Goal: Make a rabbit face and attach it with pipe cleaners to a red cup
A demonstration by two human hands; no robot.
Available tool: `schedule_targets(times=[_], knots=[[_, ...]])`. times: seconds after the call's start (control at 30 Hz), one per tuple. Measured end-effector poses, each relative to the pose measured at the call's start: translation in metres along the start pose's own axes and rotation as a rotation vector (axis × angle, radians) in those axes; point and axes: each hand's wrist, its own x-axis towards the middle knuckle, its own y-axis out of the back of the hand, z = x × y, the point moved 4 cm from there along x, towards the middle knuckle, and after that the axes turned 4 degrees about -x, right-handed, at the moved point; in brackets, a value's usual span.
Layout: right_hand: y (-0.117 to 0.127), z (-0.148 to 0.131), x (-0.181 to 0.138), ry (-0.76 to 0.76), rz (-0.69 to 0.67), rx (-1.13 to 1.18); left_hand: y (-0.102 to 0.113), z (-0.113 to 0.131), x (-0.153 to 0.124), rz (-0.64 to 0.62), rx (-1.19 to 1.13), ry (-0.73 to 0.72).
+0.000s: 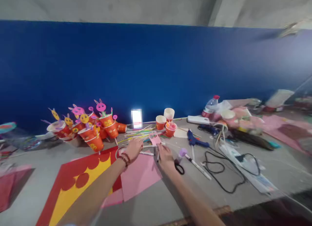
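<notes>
My left hand (135, 148) reaches over the near end of a bundle of thin coloured sticks (140, 133), fingers loosely bent and apart, with no held thing visible. My right hand (166, 156) is closed at the edge of a small pink paper piece (155, 139), its fingertips on it. Between the hands lies a white pen-like stick (147, 153). Pink paper sheets (138, 177) lie below, beside a red sheet (70, 169) with a yellow scalloped shape (94, 172). Black scissor handles (179, 168) show beside my right wrist.
Orange paper cups (95, 143) with animal-face cutouts stand at left. More cups (161, 122) stand behind my right hand. At right lie a blue glue gun (196, 141), a marker (198, 166), a black cable (229, 191) and a power strip (251, 172). A blue wall panel (151, 70) rises behind.
</notes>
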Motion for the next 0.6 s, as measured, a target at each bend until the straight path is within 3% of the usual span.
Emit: schedule_targets(times=[0.6], knots=[[0.033,-0.02,0.009,-0.106,0.265,0.353,0.016,-0.001,-0.011,0.14,-0.121,-0.064]])
